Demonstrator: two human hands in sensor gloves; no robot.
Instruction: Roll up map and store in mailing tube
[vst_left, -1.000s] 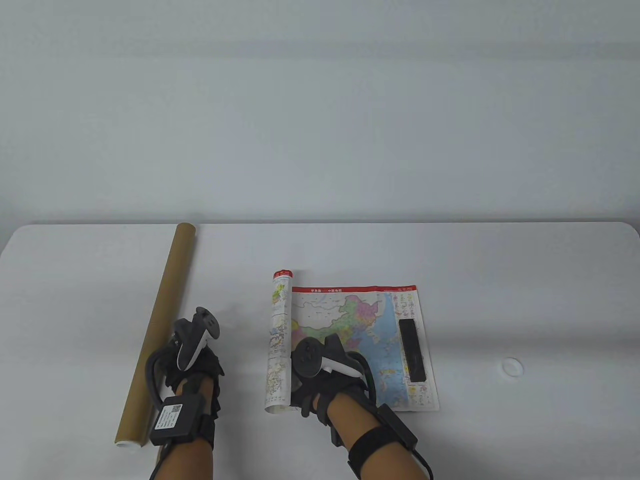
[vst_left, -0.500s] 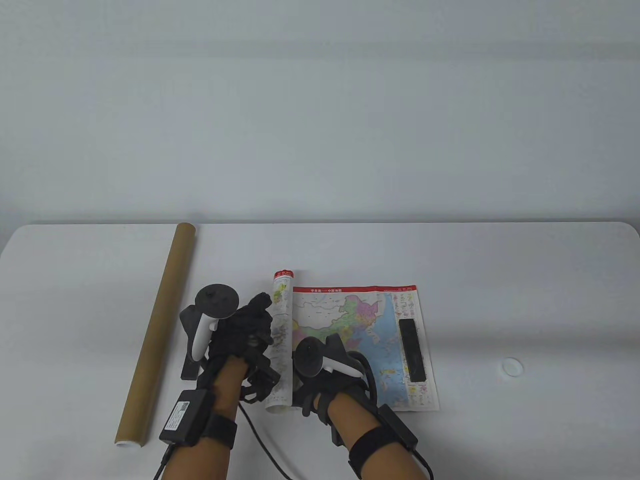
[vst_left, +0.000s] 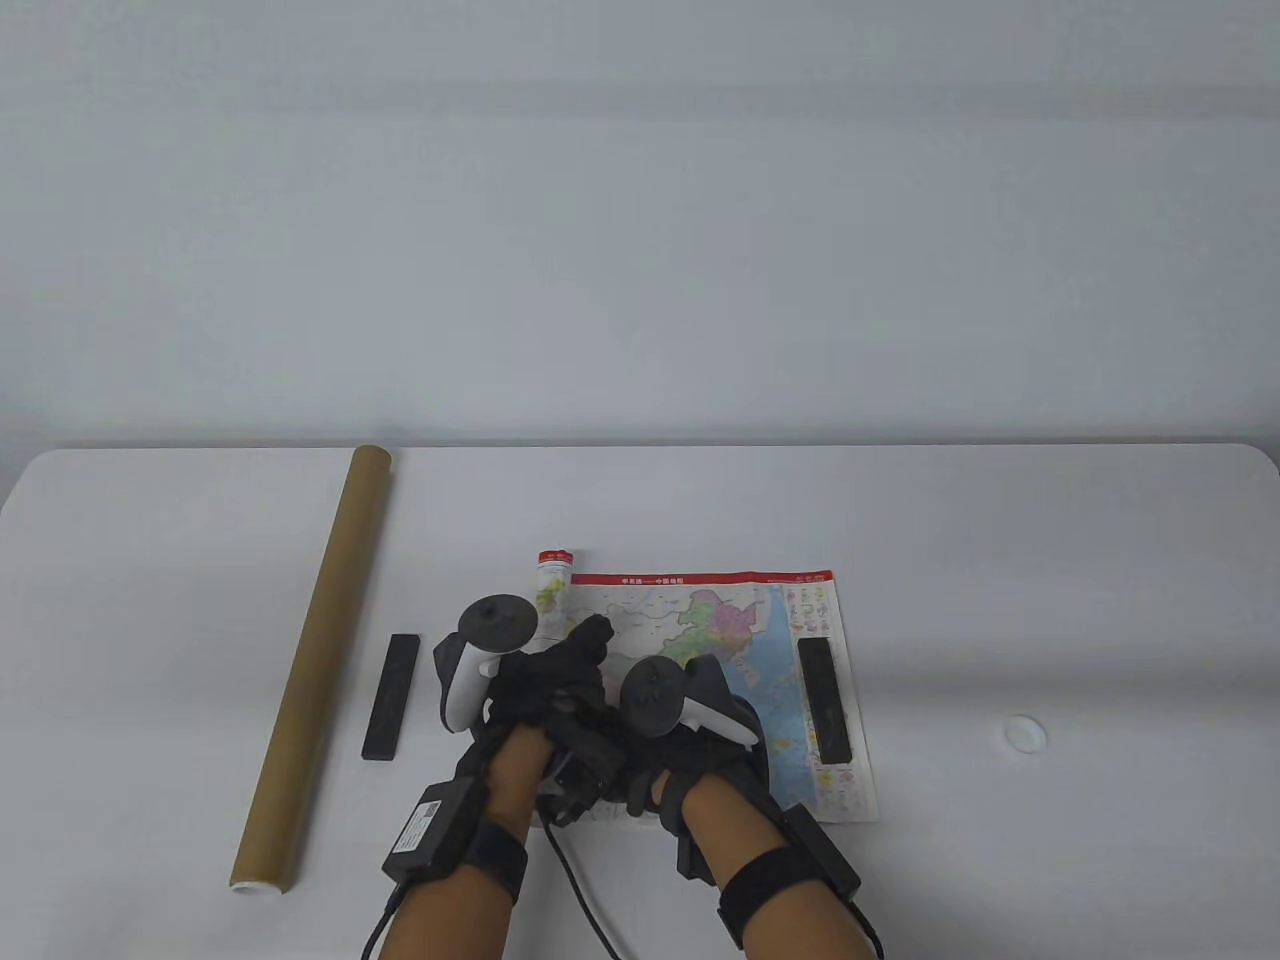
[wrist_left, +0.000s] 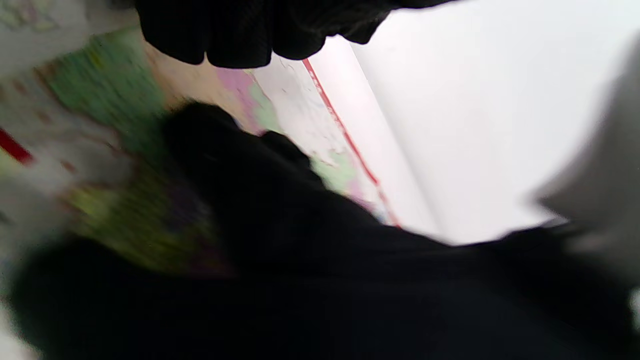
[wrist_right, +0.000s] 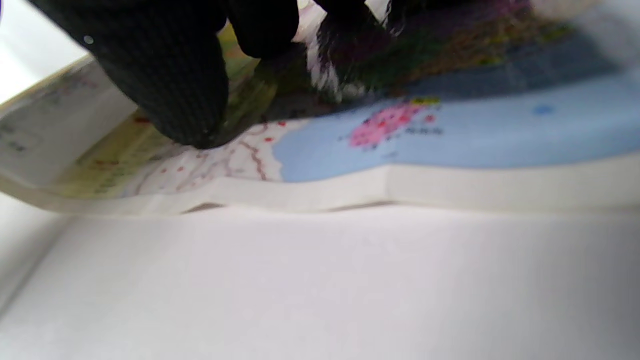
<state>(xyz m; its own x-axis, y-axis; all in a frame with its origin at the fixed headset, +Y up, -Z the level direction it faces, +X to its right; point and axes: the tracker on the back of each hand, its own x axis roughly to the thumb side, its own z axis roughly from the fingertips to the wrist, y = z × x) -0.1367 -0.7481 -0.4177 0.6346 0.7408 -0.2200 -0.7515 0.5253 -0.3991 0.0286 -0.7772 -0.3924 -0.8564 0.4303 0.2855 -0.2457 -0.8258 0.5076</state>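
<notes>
The colour map lies flat on the white table, with its left part rolled up; the roll's far end sticks out beyond my hands. My left hand lies over the roll, fingers reaching across it. My right hand is close beside it at the roll's near part, and its fingertips press on the printed paper. The brown mailing tube lies lengthwise at the left, apart from both hands. The left wrist view is blurred and shows gloved fingers above the map.
A black bar lies on the table between the tube and my left hand. A second black bar lies on the map's right edge. A small white round cap sits at the right.
My left hand left the black bar on the table beside the tube and moved right onto the roll. The roll has advanced right over the map. My right hand shifted right with it.
</notes>
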